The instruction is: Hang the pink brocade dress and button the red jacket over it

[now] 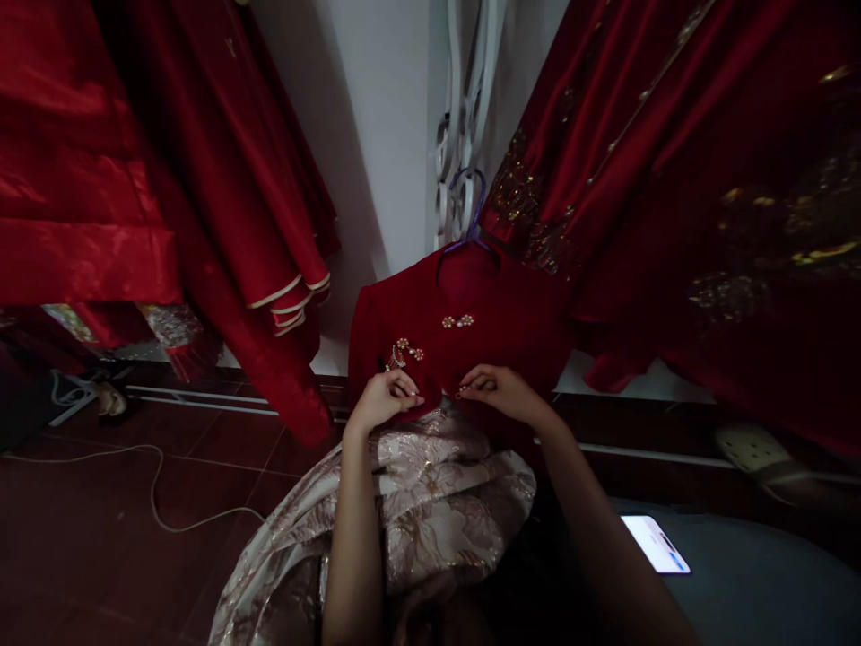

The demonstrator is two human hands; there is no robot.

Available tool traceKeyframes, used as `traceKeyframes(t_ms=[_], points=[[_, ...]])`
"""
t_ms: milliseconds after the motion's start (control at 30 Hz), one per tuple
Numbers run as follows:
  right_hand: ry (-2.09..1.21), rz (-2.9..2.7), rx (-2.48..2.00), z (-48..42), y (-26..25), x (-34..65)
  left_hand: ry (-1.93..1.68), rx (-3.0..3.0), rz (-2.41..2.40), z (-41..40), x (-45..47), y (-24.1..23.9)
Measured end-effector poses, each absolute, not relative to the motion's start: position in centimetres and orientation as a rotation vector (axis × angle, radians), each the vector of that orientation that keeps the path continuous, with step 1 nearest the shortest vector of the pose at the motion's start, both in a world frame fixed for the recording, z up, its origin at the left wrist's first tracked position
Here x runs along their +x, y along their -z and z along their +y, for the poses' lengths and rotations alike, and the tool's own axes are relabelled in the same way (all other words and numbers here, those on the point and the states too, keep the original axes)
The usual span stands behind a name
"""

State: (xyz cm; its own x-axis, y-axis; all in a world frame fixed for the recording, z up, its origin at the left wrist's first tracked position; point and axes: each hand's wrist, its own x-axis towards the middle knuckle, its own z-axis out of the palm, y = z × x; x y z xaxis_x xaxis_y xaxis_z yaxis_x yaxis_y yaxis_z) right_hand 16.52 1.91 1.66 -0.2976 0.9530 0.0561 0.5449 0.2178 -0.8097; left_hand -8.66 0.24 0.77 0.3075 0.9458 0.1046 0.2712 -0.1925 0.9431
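Observation:
A dark red jacket (471, 345) hangs on a blue hanger (471, 211) from a white ornamental rack, with pearl knot buttons (458, 320) down its front. My left hand (385, 399) pinches the jacket's front edge just below a beaded clasp (404, 353). My right hand (501, 390) pinches the opposite edge a little to the right, fingers closed on the fabric. Below both hands lies a pale gold brocade skirt (430, 511), under my forearms.
Red satin gowns (221, 188) hang at the left and embroidered red gowns (706, 197) at the right. A lit phone (655, 542) rests on a grey surface at lower right. A white cable (154, 502) trails over the dark tiled floor.

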Motion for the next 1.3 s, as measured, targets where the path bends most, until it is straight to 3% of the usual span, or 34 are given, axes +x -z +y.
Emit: traceKeyframes(t_ms=[167,367,633,1000,1300], points=[[-1.100,-1.799,-1.399,1.0,-2.9,17.2,-0.696,1.621,0.984,0.0,-7.7,-0.7],[-1.437,-1.817,-1.232,0.4,-2.5,14.8,-0.719,1.633,1.051,0.7,-6.2,0.6],[-1.132,-1.824,-1.255,2.0,0.9,12.4,-0.858,1.484,1.163,1.7,-5.9,1.8],[-1.195,-1.825,-1.182,1.6,1.0,12.0,-0.894,1.455,1.304,1.8,-5.3,2.2],[-0.773,-2.024,-1.115,1.5,1.3,11.5,-0.890,1.375,1.249,2.0,-6.1,3.1]])
